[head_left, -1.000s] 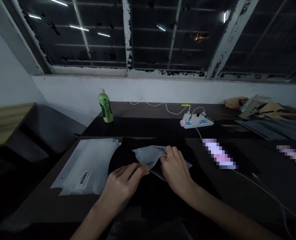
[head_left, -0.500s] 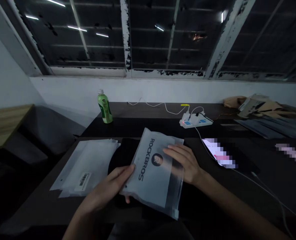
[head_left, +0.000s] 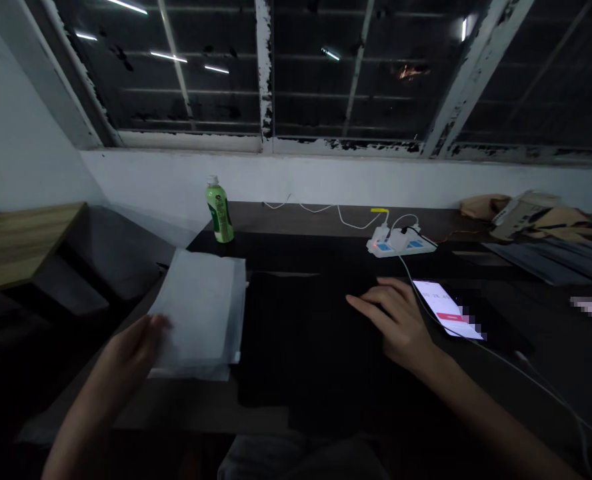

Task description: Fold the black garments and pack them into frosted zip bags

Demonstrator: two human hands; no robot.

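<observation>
My left hand [head_left: 137, 348], blurred by motion, has its fingers closed at the left edge of a frosted plastic zip bag [head_left: 201, 300]. Plain side up, the bag is over the stack of similar bags, whose edges [head_left: 196, 372] show beneath it. I cannot tell whether it rests fully on them. My right hand [head_left: 401, 323] holds nothing; its fingers are extended and apart, over the right part of a black cloth-like item [head_left: 301, 333] on the dark table. A phone [head_left: 449, 310] with a lit screen lies just right of that hand.
A green drink bottle [head_left: 219, 210] stands behind the bags. Further right, a white power strip [head_left: 401, 245] has plugs in it and a white cable [head_left: 541, 383] crosses the table. Flat grey packages [head_left: 551, 260] and brown wrapping [head_left: 566, 220] lie at the far right.
The printed bag has left my right hand; my left hand has carried a bag left onto the stack, where a plain side now faces up. The view has shifted slightly left.
</observation>
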